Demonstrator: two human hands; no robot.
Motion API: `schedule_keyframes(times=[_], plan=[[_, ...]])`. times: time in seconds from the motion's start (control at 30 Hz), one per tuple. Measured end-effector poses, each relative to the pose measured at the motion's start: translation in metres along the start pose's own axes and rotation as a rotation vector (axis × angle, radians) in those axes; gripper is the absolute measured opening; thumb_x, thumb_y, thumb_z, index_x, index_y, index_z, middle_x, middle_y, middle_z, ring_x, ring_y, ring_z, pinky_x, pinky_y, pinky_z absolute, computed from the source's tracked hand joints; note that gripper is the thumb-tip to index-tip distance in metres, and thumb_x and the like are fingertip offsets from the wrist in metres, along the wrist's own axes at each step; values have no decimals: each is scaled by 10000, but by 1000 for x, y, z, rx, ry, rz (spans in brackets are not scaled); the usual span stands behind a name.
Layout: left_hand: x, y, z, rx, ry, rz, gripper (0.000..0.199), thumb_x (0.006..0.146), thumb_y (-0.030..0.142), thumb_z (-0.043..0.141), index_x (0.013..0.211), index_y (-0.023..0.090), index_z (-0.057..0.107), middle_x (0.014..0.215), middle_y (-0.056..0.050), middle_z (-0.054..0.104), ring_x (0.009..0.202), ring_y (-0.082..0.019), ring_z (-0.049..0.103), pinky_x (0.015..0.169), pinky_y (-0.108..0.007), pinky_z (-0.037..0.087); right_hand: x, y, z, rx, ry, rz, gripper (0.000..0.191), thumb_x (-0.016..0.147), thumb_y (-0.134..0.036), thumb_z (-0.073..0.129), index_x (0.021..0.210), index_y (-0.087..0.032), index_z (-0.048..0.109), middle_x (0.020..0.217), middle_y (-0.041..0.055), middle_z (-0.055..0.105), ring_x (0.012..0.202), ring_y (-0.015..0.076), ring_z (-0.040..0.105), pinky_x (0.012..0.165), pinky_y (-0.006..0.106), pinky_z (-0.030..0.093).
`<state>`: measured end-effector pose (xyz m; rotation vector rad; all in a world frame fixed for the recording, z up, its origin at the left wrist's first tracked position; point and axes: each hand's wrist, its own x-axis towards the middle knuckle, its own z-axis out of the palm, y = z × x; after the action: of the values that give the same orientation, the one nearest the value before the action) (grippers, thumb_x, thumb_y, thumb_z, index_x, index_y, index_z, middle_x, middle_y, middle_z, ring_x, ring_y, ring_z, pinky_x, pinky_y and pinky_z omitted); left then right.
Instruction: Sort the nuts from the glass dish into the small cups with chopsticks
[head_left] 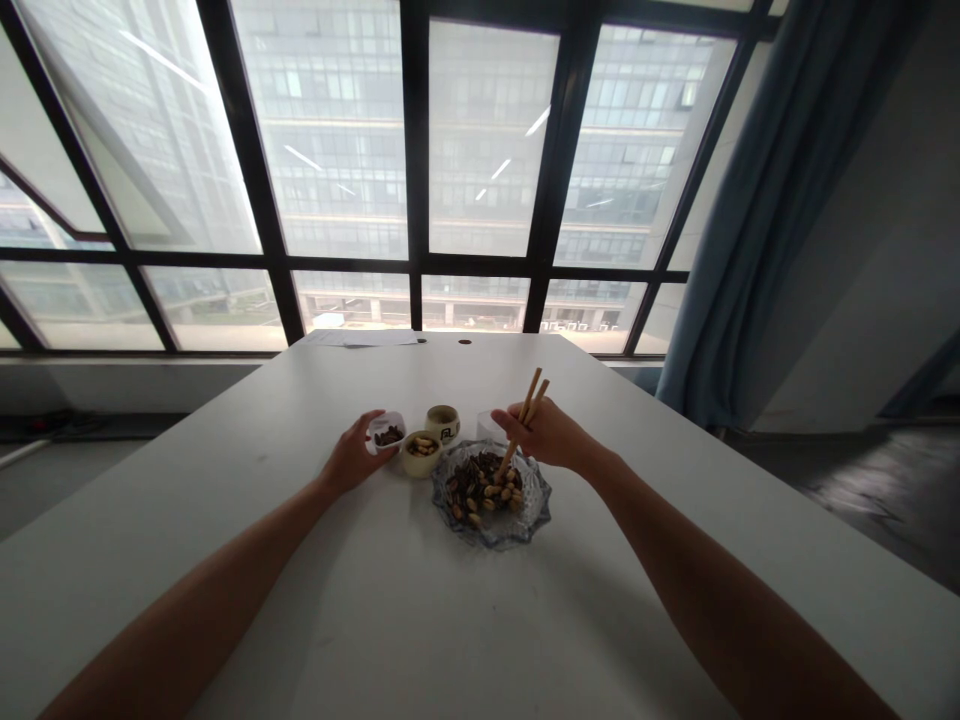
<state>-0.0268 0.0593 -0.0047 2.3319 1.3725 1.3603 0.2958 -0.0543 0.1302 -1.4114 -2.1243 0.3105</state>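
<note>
My right hand is closed around a pair of wooden chopsticks. Their lower ends reach into a scalloped clear glass bowl, among dark seeds and light-brown nuts that look like pistachios. At the left, my left hand grips a small clear plastic cup, tilted toward me, with some dark seeds inside. Right beside it stands a small cream cup holding peanuts. Just behind is another cream cup with dark markings; its contents are hard to make out.
Behind the glass bowl, partly covered by my right hand, is another clear plastic cup. White paper sheets lie at the far end of the white table. A blue curtain hangs to the right, beside the windows.
</note>
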Motion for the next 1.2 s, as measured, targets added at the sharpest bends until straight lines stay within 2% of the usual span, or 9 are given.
schedule_keyframes(times=[0.3,0.5,0.6,0.73,0.83,0.97,1.03,1.1,1.2], plan=[[0,2,-1,2,-9,-9,653,729,497,732,1271,198,524,1136,-109,710,892,-225,697,773,-360,586,1,-3,0,-77,-56,-173,525,987,-508,372,553,-211,365,457,-22,420,450,104,396,507,263,293],[0,-5,1,16,-11,-18,663,727,502,732,1284,209,523,1140,-104,706,872,-225,693,756,-356,588,-2,-4,-5,13,-22,-139,554,961,-600,386,570,-209,431,445,-2,492,426,111,468,466,244,347],[-1,-6,2,12,-11,-13,658,729,495,730,1284,211,523,1142,-102,705,884,-224,692,765,-354,587,-2,0,-7,153,48,-56,582,923,-670,418,608,-193,523,439,6,534,380,114,500,418,233,377],[0,-4,2,15,-5,-9,652,727,501,726,1275,213,525,1138,-100,707,897,-229,694,765,-357,589,3,11,-9,358,255,158,617,884,-712,458,599,-175,562,401,8,535,292,92,453,325,208,339],[0,-4,1,23,-7,-11,646,731,502,721,1276,217,524,1145,-100,705,885,-225,695,764,-356,588,10,22,-10,490,334,326,579,901,-635,515,572,-162,567,388,14,538,272,79,432,299,191,323],[0,-4,1,10,-10,3,640,731,486,717,1275,207,524,1167,-108,698,912,-228,694,773,-355,588,18,40,-10,654,366,485,525,926,-524,550,552,-155,556,355,6,509,258,70,401,277,178,293],[0,-3,1,2,-11,1,642,729,480,718,1276,207,522,1170,-108,698,915,-228,694,776,-358,589,19,47,-10,688,382,467,530,916,-545,556,555,-157,555,350,5,504,254,71,394,274,180,287],[0,-1,1,-3,-9,-10,645,726,476,720,1277,207,522,1172,-109,698,916,-229,695,775,-362,591,17,48,-9,681,398,377,562,883,-621,559,559,-162,557,349,5,504,253,75,393,273,188,287],[0,1,0,-15,-12,-25,645,725,471,720,1279,207,521,1181,-112,696,933,-231,693,784,-369,590,13,37,-8,615,462,220,622,824,-740,537,564,-175,557,358,7,507,261,84,402,279,203,297]])
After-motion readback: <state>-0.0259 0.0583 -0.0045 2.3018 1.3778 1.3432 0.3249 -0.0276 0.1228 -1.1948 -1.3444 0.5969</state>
